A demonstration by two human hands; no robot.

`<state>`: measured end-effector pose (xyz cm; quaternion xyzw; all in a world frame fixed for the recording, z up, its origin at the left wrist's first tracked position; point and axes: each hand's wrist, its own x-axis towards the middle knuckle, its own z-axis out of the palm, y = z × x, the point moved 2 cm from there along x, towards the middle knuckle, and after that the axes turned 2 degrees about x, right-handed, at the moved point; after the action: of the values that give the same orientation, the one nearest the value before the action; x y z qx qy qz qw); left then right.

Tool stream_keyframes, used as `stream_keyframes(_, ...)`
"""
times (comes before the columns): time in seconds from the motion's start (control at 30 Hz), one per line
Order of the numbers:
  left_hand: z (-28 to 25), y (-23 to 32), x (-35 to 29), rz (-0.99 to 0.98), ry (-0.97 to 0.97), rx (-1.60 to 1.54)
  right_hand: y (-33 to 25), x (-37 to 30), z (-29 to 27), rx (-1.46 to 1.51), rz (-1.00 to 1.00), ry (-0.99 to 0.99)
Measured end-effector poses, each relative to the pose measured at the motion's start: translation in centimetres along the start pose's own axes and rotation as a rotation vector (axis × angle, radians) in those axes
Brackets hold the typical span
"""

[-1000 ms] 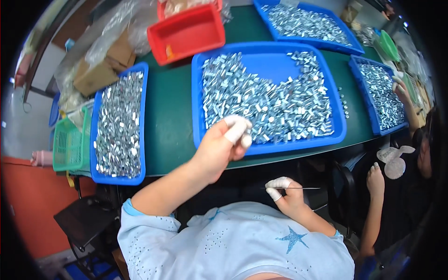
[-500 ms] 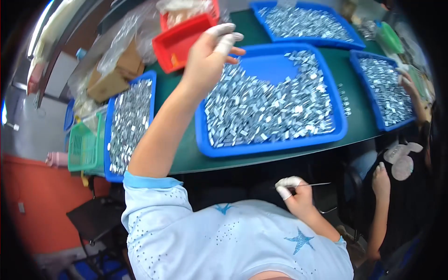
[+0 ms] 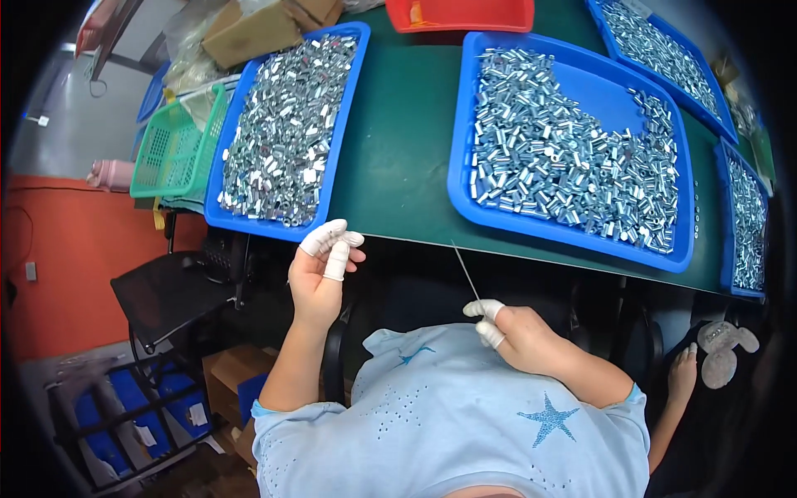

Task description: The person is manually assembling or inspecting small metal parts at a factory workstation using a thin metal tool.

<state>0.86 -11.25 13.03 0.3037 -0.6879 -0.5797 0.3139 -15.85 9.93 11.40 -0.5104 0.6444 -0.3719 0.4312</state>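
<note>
Green tabletop [image 3: 394,158] between blue trays [image 3: 602,93].
My right hand [image 3: 521,334] pinches a metal rod [image 3: 465,270], tip toward the edge; my left hand's [image 3: 320,278] closure, I can't tell.

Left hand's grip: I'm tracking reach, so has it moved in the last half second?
Yes. The left hand's grip was up by the red bin; now it is nearer the person, by the near end of the left blue tray.

From head height, one wide fisheye view looked down over left hand [image 3: 320,274], right hand [image 3: 525,335] and bench [image 3: 398,149].
</note>
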Motion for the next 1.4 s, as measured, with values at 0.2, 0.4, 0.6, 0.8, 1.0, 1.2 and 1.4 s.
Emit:
stream_keyframes(0.2,-1.6,-2.0,-2.0,-0.058,0.077,-0.065,0.0,2.2,1.4,0.435,0.313,0.104)
stream_keyframes(0.4,-3.4,-3.1,-3.8,-0.074,0.133,-0.13,-1.2,6.3,3.5,0.697,0.47,0.04)
stream_keyframes(0.6,-6.0,-3.1,-6.7,-0.061,0.239,-0.117,-3.2,7.9,7.6,0.615,0.417,-0.12)
stream_keyframes(0.8,-6.4,-4.4,-6.6,-0.094,0.251,-0.179,-3.9,6.5,5.2,0.506,0.337,0.137)
stream_keyframes(1.0,-5.3,-5.2,-4.7,-0.096,0.124,-0.294,-4.0,8.5,2.2,0.527,0.566,0.215)
stream_keyframes(1.2,-6.8,-6.0,-5.5,-0.126,0.135,-0.305,-3.7,9.7,3.7,0.477,0.615,0.159)
stream_keyframes(1.4,-8.4,-6.3,-6.9,-0.152,0.205,-0.28,-4.2,10.7,7.0,0.437,0.561,0.025)
